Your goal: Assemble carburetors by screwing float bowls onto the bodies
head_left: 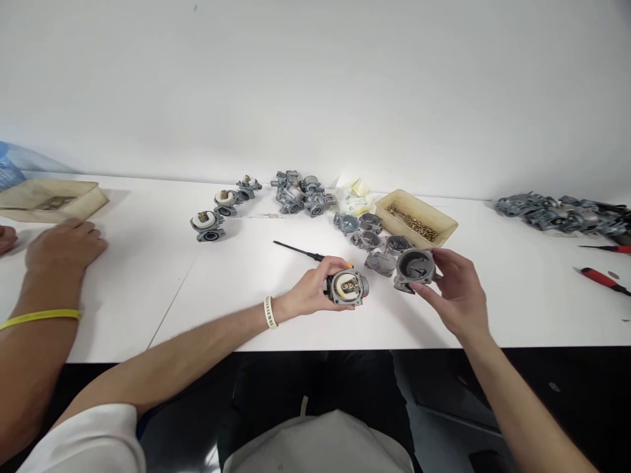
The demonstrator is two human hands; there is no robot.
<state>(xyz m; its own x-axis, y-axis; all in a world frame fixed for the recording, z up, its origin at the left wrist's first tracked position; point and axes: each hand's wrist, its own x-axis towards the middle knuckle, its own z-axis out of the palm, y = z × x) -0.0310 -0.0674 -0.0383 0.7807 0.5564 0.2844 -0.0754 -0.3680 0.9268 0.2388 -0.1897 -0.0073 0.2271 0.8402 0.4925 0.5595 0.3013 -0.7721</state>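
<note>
The left arm (197,355) slants in over the front edge of the desk (197,282), a pale band (269,313) round its wrist, and its hand (315,289) is curled in a grip. The right arm (527,394) angles inward across the same edge, and the right hand (466,295) grips between a lowered thumb and bent fingers, apart from the left.

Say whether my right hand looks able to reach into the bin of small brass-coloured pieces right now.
Likely yes, once freed: the right hand holds a grey metal bowl, but the bin stands open just beyond, with nothing over it.
</note>
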